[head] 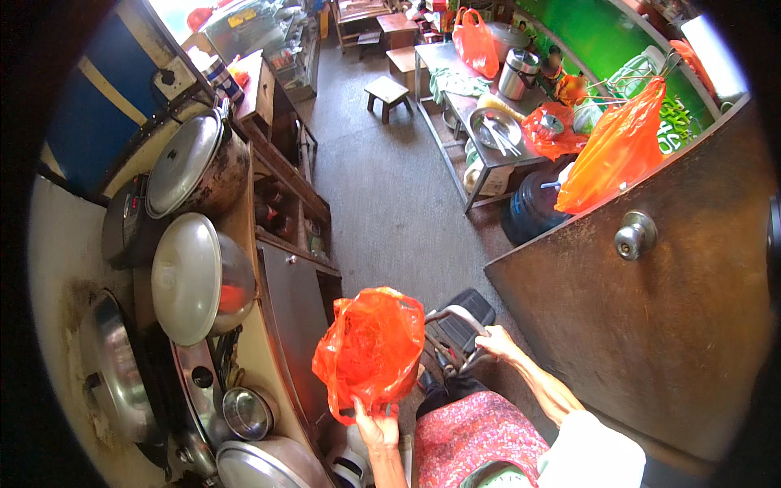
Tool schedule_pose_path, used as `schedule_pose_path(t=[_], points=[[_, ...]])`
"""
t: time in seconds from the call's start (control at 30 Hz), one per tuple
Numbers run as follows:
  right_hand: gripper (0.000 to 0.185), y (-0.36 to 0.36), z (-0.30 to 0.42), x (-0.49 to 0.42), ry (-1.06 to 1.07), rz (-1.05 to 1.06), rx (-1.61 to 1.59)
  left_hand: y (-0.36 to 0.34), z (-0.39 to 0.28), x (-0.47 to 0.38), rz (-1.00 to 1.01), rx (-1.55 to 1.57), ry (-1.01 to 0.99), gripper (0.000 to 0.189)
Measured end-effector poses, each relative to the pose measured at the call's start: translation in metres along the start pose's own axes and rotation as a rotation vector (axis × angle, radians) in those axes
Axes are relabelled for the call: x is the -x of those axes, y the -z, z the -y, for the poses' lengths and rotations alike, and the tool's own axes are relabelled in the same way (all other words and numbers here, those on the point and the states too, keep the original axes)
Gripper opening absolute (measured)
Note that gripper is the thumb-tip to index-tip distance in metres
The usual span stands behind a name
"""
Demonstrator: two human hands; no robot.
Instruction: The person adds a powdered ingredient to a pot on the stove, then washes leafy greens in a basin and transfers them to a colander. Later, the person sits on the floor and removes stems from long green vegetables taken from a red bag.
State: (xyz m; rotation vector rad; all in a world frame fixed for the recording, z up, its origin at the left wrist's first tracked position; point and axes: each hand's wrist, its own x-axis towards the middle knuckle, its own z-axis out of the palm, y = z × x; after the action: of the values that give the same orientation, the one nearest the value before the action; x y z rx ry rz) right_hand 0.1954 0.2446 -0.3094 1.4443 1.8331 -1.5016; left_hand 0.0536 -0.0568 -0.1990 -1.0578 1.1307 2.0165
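Observation:
My left hand point(377, 425) holds an open red plastic bag point(373, 348) by its near rim, with the palm turned up; the inside of the bag looks red and I cannot tell what it contains. To the right, my right hand point(497, 343) is closed around the curved metal handle point(460, 312) of a trolley or cart with a black base point(473, 308). The cart stands on the floor beyond my feet, and the bag hides part of its left side. A red patterned apron point(476, 427) covers my lap.
Lidded metal pots point(186, 277) and a small steel pot point(247, 413) line the left counter. A brown wooden door point(683, 317) stands at the right. Farther on are a metal table point(476, 108) with bags and a steel bowl point(495, 127), a water jug point(531, 207) and a small stool point(387, 91).

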Motion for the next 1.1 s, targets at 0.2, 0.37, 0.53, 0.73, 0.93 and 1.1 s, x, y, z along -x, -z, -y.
schedule_pose_path(t=[0.2, 0.37, 0.53, 0.73, 0.93, 1.1], points=[[0.030, -0.017, -0.028, -0.001, 0.166, -0.017, 0.373, -0.025, -0.007, -0.009, -0.002, -0.005, -0.013, 0.048], [0.022, -0.028, -0.077, -0.025, 0.371, -0.095, 0.608, -0.041, -0.012, -0.026, -0.014, -0.062, 0.015, 0.045], [0.015, -0.004, -0.136, -0.031, 0.473, -0.052, 0.904, -0.065, -0.012, -0.040, -0.013, -0.085, 0.045, 0.043], [0.016, 0.031, -0.199, -0.013, 0.248, 0.155, 1.137, -0.101, -0.017, -0.061, -0.026, -0.123, 0.067, 0.041], [0.036, 0.037, -0.158, -0.016, -0.101, 0.319, 1.018, -0.134, -0.020, -0.096, 0.081, -0.124, 0.141, 0.043], [0.009, 0.065, 0.055, -0.033, 0.586, -0.567, 0.400, -0.170, -0.023, -0.138, 0.095, -0.169, 0.141, 0.036]])
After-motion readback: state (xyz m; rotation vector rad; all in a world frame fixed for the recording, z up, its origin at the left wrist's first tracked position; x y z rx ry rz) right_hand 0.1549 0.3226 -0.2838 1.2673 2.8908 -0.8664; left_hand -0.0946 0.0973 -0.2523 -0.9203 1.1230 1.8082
